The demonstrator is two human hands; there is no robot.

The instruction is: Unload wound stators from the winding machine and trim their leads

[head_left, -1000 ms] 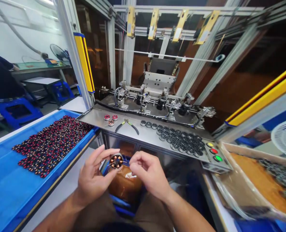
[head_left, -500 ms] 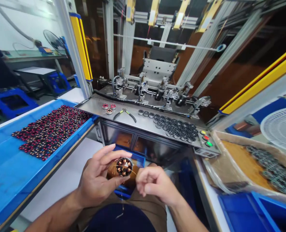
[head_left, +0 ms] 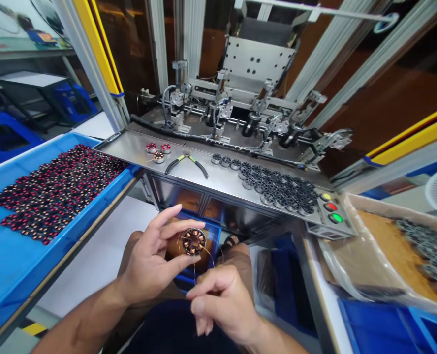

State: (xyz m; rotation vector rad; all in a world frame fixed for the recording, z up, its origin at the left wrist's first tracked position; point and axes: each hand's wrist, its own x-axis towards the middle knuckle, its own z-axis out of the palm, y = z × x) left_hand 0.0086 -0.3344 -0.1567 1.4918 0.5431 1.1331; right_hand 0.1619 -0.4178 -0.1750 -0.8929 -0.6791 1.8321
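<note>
Between the thumb and fingers of my left hand (head_left: pixel 150 260) is a round motor stator (head_left: pixel 194 241) with copper windings on a black core, its face turned toward me. Thin copper wire ends trail from its right side and underside. My right hand (head_left: pixel 222 300) is below and to the right, thumb and index finger closed together close to the wires; whether a wire sits in the pinch is too fine to make out. Beyond the hands, on the metal ledge (head_left: pixel 218 179), lie cutting pliers (head_left: pixel 186 163) with black and green handles, beside a copper-wound stator (head_left: pixel 158 157) and two red-wound stators (head_left: pixel 151 147).
Many bare black stator cores (head_left: pixel 277 187) stand at the ledge's right, near a button box (head_left: pixel 332 211). A winding machine (head_left: pixel 255 113) rises behind. On the left, a blue tray (head_left: pixel 19 290) holds wound stators; on the right is a plastic-lined carton (head_left: pixel 373 260) of cores.
My right hand has moved down and toward me, away from the stator's side. The stator stays in my left hand. The view has tipped downward.
</note>
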